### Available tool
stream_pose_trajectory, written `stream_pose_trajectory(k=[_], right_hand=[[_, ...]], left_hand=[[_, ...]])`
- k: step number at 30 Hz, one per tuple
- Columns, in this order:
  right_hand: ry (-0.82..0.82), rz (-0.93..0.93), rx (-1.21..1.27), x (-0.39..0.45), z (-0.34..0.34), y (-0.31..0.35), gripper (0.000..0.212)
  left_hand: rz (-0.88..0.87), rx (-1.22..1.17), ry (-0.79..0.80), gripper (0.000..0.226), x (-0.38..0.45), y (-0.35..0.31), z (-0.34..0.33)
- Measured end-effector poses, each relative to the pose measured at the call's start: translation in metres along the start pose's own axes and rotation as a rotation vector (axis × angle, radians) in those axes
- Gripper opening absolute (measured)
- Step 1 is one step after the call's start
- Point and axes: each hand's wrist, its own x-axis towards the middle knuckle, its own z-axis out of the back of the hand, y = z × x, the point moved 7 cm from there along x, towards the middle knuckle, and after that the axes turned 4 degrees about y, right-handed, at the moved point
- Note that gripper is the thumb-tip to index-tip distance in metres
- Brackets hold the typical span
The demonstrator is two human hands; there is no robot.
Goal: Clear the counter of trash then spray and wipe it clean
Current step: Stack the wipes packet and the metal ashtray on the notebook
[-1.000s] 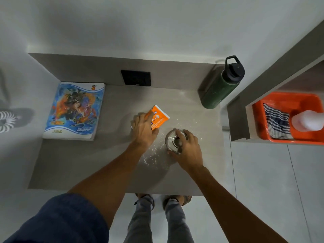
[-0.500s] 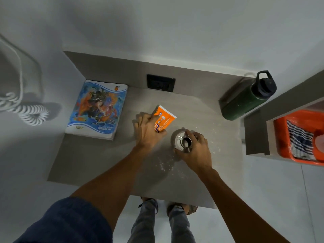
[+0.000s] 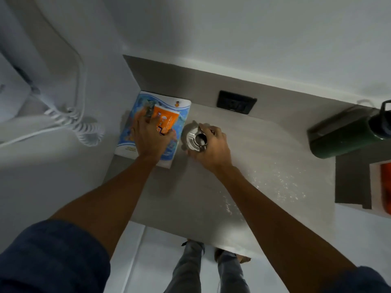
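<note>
My left hand (image 3: 149, 134) holds an orange packet (image 3: 166, 121) over the colourful notebook (image 3: 179, 115) at the counter's back left corner. My right hand (image 3: 213, 146) grips a small shiny metal object (image 3: 192, 137), round like a lid, just right of the notebook, at or just above the grey counter (image 3: 243, 144). White crumbs or grains (image 3: 279, 185) lie scattered over the counter's right part.
A green bottle with a black cap (image 3: 347, 134) stands at the back right. A black wall socket (image 3: 236, 105) sits on the backsplash. An orange tub (image 3: 386, 191) shows at the right edge on a lower shelf. A coiled white cord (image 3: 82, 127) hangs left.
Both hands moved left across the counter. The orange packet went from the counter's middle to above the notebook, and the metal object came along beside it. The view swung left.
</note>
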Motion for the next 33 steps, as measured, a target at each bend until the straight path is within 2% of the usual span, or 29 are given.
stream_pose_trajectory(k=[5, 9, 15, 20, 24, 27, 30, 33], right_hand=[[0.036, 0.09, -0.069, 0.038, -0.02, 0.039, 0.092], [0.058, 0.118, -0.126, 0.063, -0.038, 0.06, 0.096], [0.081, 0.141, -0.162, 0.087, -0.062, 0.075, 0.096], [0.125, 0.136, -0.161, 0.095, -0.078, 0.071, 0.102], [0.05, 0.134, -0.083, 0.084, -0.076, 0.061, 0.108], [-0.048, 0.124, 0.031, 0.065, -0.057, 0.047, 0.112], [-0.162, 0.11, 0.104, 0.042, -0.028, 0.019, 0.105], [-0.191, 0.057, 0.153, 0.027, 0.014, -0.013, 0.103]], left_hand=[[0.025, -0.037, 0.047, 0.065, 0.028, 0.024, 0.008], [-0.019, -0.01, 0.028, 0.062, 0.039, 0.036, 0.011], [-0.076, 0.04, 0.091, 0.06, 0.056, 0.048, 0.004], [-0.119, 0.039, 0.044, 0.05, 0.057, 0.051, 0.005], [-0.181, 0.008, -0.091, 0.035, 0.047, 0.05, 0.011], [-0.228, -0.119, -0.186, 0.024, 0.028, 0.041, 0.013], [-0.303, -0.2, -0.168, 0.02, -0.004, 0.014, 0.001], [-0.308, -0.234, -0.08, 0.03, -0.037, -0.014, -0.024]])
